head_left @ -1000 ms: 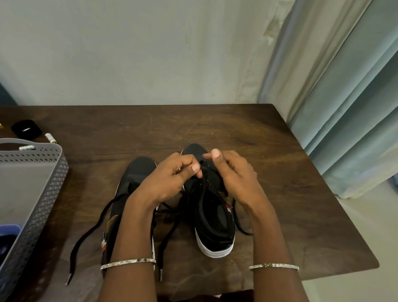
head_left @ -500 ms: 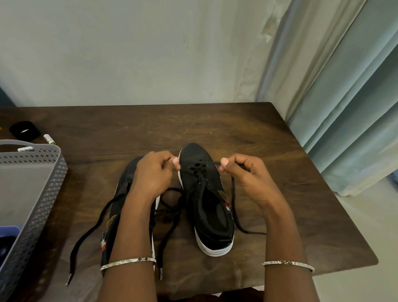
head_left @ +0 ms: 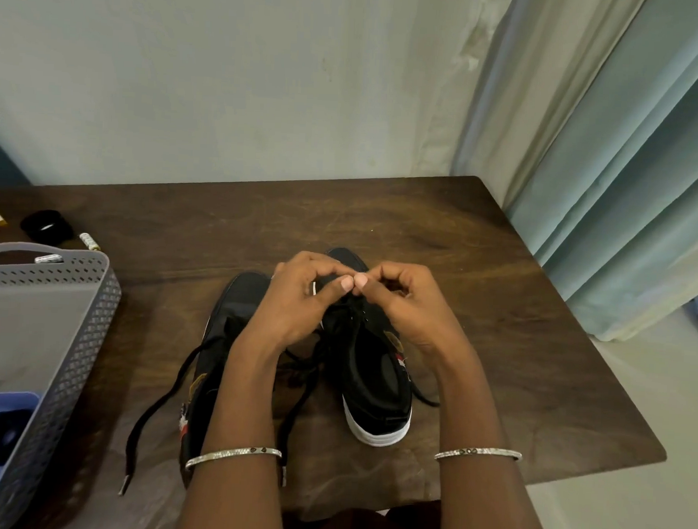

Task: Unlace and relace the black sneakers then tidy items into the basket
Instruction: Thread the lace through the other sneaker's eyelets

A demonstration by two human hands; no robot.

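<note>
Left hand (head_left: 297,302) and right hand (head_left: 409,311), fingers curled, pinch the black flat shoelace (head_left: 423,397) over the white-soled black canvas sneaker (head_left: 378,385) on the brown wooden table (head_left: 497,310); advise even tension, lace kept untwisted

Wrist fittings: two silver bangles
The person is wearing a thin, textured silver left bangle (head_left: 233,456) and a matching right bangle (head_left: 478,453), each showing small dark marks; both forearms are showing bare.

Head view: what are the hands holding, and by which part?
Left hand and right hand both appear to pinch the black lace near the front eyelets of the right sneaker; the fingers hide the exact spot.
</note>
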